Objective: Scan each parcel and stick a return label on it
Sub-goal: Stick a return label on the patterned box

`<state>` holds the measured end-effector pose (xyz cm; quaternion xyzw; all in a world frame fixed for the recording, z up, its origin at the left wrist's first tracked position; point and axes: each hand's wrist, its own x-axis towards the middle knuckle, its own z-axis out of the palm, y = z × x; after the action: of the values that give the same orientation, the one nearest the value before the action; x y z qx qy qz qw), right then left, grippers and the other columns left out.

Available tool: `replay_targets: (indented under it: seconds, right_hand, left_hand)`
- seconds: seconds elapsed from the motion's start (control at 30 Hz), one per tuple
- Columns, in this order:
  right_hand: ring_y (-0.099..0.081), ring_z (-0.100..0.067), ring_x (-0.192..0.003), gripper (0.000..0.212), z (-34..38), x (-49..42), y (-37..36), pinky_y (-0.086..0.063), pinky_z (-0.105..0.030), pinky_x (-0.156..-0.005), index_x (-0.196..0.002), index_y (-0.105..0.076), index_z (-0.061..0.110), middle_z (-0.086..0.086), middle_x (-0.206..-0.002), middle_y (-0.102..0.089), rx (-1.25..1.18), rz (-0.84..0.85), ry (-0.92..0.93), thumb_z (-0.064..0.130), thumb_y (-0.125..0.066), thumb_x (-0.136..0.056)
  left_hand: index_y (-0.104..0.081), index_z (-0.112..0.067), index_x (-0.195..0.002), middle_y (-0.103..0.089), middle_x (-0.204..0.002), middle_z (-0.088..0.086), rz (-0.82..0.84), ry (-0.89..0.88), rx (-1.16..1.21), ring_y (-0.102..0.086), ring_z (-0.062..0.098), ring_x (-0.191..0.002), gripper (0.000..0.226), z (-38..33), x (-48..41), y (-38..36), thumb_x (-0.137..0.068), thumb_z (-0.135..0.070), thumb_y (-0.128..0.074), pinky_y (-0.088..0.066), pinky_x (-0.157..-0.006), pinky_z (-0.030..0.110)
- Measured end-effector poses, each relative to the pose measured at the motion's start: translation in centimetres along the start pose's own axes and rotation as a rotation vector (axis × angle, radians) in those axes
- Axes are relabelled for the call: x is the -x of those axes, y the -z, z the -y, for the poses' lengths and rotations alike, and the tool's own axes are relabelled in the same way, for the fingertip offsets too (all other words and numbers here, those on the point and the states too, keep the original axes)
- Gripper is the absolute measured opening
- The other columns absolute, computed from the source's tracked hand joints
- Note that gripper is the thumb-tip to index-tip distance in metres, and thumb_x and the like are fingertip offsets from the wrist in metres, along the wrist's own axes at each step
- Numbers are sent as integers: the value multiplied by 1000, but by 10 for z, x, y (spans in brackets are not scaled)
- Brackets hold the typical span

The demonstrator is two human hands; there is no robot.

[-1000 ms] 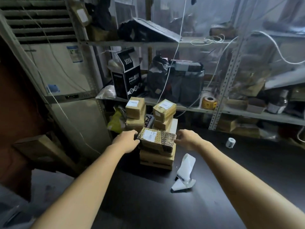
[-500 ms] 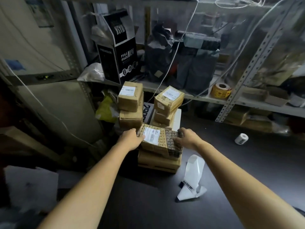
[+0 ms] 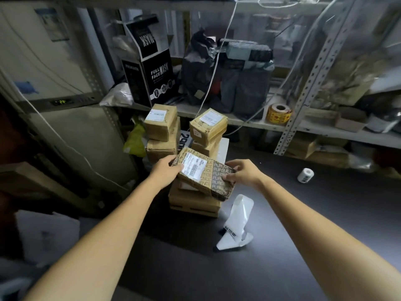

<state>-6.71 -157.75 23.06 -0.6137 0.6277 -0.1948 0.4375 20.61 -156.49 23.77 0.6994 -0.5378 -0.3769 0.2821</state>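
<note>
Head view, PURSUE parcel [image 3: 208,177], MASK box [image 3: 158,77]

Found printed parcel [image 3: 208,177] held tilted at both ends, white shipping label up, just above brown parcel stack [image 3: 193,203]. Recorded left rear stack [image 3: 160,131] and right rear stack [image 3: 208,129], both labelled. Noted white scanner [image 3: 236,222] lying near, rightward.

Dim room, lit from above right; the dark counter [image 3: 303,213] carries a soft sheen. Corners sink into shadow, edges bow from wide-angle distortion, and the background shelves [image 3: 249,123] are slightly blurred.
</note>
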Motion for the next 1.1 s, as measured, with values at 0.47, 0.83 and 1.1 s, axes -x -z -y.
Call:
replay_targets:
  seconds: [0.47, 0.83, 1.1]
  right_hand:
    - [-71, -23, -97, 24, -117, 131, 103, -59, -42, -85, -109, -72, 11, -7, -99, -74, -112, -145, -35, 20, -75, -87]
    - [-69, -23, -96, 54, -217, 154, 91, -57, -48, -87, -135, -49, 24, -10, -103, -69, -285, -212, -269, 15, -73, -88]
    - [-65, -23, -107, 59, -267, 152, 67, -60, -43, -82, -139, -45, 24, -5, -126, -58, -383, -239, -378, 4, -69, -88]
  left_hand:
    - [-38, -15, -141, -60, -126, 2, -9, 91, 582, -62, 21, -107, 62, -97, 83, -185, -88, -10, -69, -54, -90, 42]
    - [-30, -34, -148, -63, -110, -7, 480, 168, 466, -65, 18, -102, 77, -83, 90, -309, -89, 9, -57, -58, -81, 48]
    - [-37, -38, -143, -61, -122, -7, 668, 215, 344, -62, 16, -107, 66, -50, 75, -358, -93, -3, -61, -53, -62, 29]
